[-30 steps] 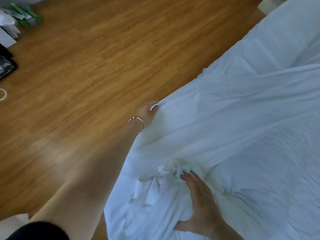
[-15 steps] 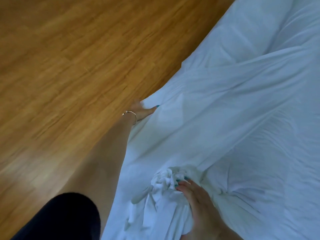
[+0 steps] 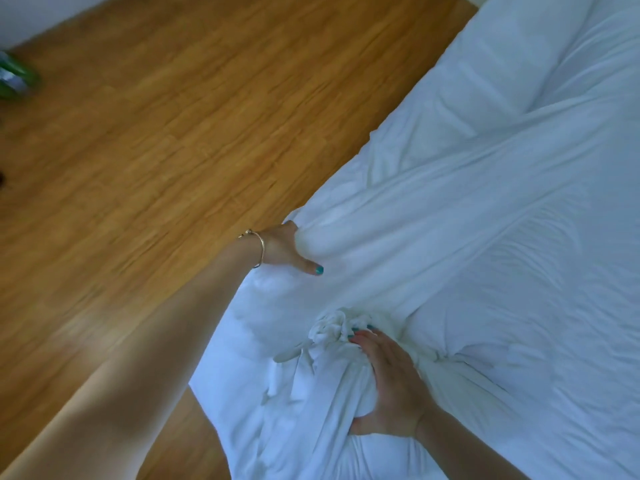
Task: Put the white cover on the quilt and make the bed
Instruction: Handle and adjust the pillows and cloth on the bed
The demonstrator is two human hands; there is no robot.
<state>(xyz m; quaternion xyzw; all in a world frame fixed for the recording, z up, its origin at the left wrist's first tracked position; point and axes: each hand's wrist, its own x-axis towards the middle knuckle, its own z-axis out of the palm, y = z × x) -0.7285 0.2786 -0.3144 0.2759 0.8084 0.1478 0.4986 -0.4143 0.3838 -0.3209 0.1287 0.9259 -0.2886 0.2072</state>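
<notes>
Left hand (image 3: 284, 247) now clenched on white cover (image 3: 450, 254) edge, thumb newly over; right hand (image 3: 391, 386) grip grasps bunched cover beside; cover-fitting ongoing.

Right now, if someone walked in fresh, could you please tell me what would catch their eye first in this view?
Most striking is the rumpled white fabric quilt cover filling the right side over the bed. At lower centre the right hand grips a bunched knot of that cover, while the left hand, with a thin gold bracelet on its wrist, grips the cover's edge. The brown wooden plank floor fills the left.
</notes>
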